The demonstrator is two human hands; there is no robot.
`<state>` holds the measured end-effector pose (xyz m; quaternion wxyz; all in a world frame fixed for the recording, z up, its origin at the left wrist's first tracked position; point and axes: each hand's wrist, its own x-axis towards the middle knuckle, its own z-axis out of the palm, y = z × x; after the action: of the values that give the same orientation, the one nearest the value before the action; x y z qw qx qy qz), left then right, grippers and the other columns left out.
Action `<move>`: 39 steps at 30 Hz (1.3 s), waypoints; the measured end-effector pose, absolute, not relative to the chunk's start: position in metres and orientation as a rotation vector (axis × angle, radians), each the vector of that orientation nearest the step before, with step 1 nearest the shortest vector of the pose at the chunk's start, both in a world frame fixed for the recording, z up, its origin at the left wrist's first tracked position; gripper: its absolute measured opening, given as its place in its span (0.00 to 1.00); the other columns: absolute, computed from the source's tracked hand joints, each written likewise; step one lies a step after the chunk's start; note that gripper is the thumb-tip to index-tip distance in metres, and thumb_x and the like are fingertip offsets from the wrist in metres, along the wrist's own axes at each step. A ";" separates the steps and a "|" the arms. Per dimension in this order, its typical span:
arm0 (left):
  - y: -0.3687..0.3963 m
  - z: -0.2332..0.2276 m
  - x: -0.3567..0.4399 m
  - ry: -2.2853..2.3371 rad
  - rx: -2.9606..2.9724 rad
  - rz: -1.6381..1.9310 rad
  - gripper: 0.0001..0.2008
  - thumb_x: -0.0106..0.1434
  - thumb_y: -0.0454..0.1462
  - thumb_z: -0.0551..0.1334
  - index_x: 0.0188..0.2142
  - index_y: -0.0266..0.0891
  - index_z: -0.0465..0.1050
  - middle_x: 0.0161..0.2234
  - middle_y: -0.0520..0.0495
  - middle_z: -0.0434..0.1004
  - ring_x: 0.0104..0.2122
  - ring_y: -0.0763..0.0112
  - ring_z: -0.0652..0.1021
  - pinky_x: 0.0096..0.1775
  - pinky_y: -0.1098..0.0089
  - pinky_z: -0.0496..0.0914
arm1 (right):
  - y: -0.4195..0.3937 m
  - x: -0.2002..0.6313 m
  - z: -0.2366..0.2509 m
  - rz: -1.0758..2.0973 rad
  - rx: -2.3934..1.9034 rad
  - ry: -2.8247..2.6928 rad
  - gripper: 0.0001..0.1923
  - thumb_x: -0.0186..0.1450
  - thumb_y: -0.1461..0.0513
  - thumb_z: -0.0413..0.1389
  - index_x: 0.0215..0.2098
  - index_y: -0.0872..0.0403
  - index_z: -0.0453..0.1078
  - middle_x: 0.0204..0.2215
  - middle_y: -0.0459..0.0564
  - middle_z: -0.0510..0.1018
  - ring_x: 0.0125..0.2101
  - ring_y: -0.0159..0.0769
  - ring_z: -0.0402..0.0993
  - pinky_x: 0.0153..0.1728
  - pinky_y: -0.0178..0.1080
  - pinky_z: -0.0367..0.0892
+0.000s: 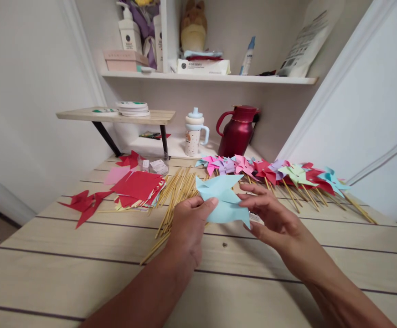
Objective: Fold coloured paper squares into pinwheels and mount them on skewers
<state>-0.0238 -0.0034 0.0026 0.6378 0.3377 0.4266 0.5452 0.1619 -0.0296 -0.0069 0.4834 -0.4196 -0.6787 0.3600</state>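
The paper piece (pixel 224 193) sits between the left hand (pixel 188 223) and right hand (pixel 276 223); on the table (pixel 253 282), the paper stack (pixel 136 184) lies left of the sticks (pixel 176 189), the pinwheels (pixel 265 171) right; behind stand the cup (pixel 193 142) and, right of it, the jug (pixel 237 134); discs (pixel 132 109) rest on the raised board (pixel 162 117).

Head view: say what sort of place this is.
Probably a craft spot at home: paper pinwheels and thin sticks lie on a plank-topped table, while a plush toy sits on the shelf above.
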 end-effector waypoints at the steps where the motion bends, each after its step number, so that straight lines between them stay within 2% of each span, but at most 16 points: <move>1: -0.004 0.003 -0.024 0.973 0.773 1.241 0.12 0.50 0.38 0.72 0.34 0.32 0.81 0.33 0.42 0.83 0.30 0.69 0.78 0.36 0.70 0.70 | -0.030 0.161 -0.007 0.852 -1.020 -1.678 0.11 0.64 0.60 0.61 0.45 0.41 0.73 0.64 0.46 0.58 0.65 0.47 0.52 0.56 0.48 0.63; 5: -0.005 0.004 -0.023 0.989 0.803 1.226 0.11 0.51 0.37 0.71 0.33 0.33 0.81 0.31 0.43 0.83 0.28 0.70 0.77 0.35 0.71 0.69 | -0.032 0.158 -0.003 0.831 -1.038 -1.664 0.12 0.62 0.58 0.63 0.45 0.41 0.73 0.62 0.48 0.60 0.64 0.50 0.54 0.59 0.53 0.59; 9: -0.005 0.005 -0.025 1.002 0.822 1.230 0.12 0.52 0.38 0.71 0.34 0.33 0.81 0.33 0.42 0.83 0.30 0.67 0.78 0.36 0.70 0.70 | -0.033 0.158 0.001 0.923 -0.999 -1.561 0.12 0.65 0.54 0.59 0.46 0.42 0.74 0.63 0.50 0.59 0.64 0.53 0.56 0.59 0.55 0.60; 13: -0.005 0.004 -0.025 0.991 0.834 1.191 0.12 0.52 0.39 0.71 0.34 0.34 0.81 0.32 0.42 0.83 0.31 0.67 0.78 0.36 0.69 0.70 | -0.031 0.160 -0.002 0.754 -1.092 -1.596 0.07 0.64 0.56 0.60 0.42 0.42 0.75 0.59 0.50 0.64 0.65 0.51 0.54 0.60 0.56 0.57; 16: -0.007 0.004 -0.025 0.956 0.832 1.150 0.13 0.51 0.40 0.72 0.34 0.34 0.81 0.30 0.43 0.82 0.31 0.65 0.79 0.37 0.68 0.70 | -0.028 0.162 -0.006 0.670 -1.095 -1.650 0.07 0.64 0.57 0.61 0.41 0.41 0.75 0.57 0.49 0.64 0.62 0.49 0.59 0.61 0.57 0.55; 21: -0.008 0.004 -0.025 0.960 0.849 1.135 0.14 0.50 0.40 0.72 0.34 0.33 0.81 0.32 0.42 0.82 0.30 0.67 0.78 0.37 0.68 0.69 | -0.027 0.164 -0.008 0.607 -1.061 -1.738 0.08 0.63 0.58 0.63 0.41 0.38 0.78 0.56 0.48 0.64 0.58 0.47 0.63 0.59 0.54 0.60; 26: -0.009 0.004 -0.024 0.969 0.880 1.125 0.14 0.51 0.41 0.71 0.34 0.33 0.80 0.30 0.43 0.81 0.30 0.67 0.76 0.37 0.68 0.68 | -0.028 0.160 -0.004 0.577 -1.118 -1.749 0.04 0.63 0.57 0.63 0.36 0.40 0.80 0.53 0.49 0.67 0.56 0.47 0.65 0.57 0.51 0.62; 29: -0.010 0.004 -0.023 0.969 0.925 1.120 0.11 0.51 0.41 0.71 0.29 0.34 0.79 0.27 0.46 0.78 0.27 0.70 0.74 0.34 0.69 0.66 | -0.030 0.157 0.000 0.541 -1.162 -1.716 0.03 0.61 0.56 0.64 0.31 0.43 0.80 0.46 0.50 0.71 0.51 0.46 0.68 0.54 0.50 0.64; 34: -0.012 0.005 -0.020 1.018 0.979 1.107 0.11 0.50 0.41 0.71 0.21 0.36 0.75 0.20 0.53 0.71 0.22 0.75 0.68 0.28 0.72 0.60 | -0.032 0.154 0.003 0.515 -1.271 -1.727 0.07 0.61 0.55 0.63 0.27 0.46 0.78 0.34 0.49 0.75 0.42 0.44 0.72 0.45 0.45 0.67; 39: -0.013 0.008 -0.018 0.997 0.986 1.099 0.11 0.49 0.40 0.72 0.21 0.37 0.74 0.20 0.52 0.72 0.22 0.75 0.68 0.29 0.72 0.61 | -0.032 0.153 0.001 0.476 -1.338 -1.632 0.09 0.59 0.54 0.64 0.25 0.48 0.76 0.35 0.49 0.79 0.44 0.46 0.74 0.47 0.45 0.67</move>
<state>-0.0182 -0.0131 0.0081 0.6289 0.4302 0.4351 0.4797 0.1533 -0.0319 0.0014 0.4701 -0.5458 -0.6658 0.1943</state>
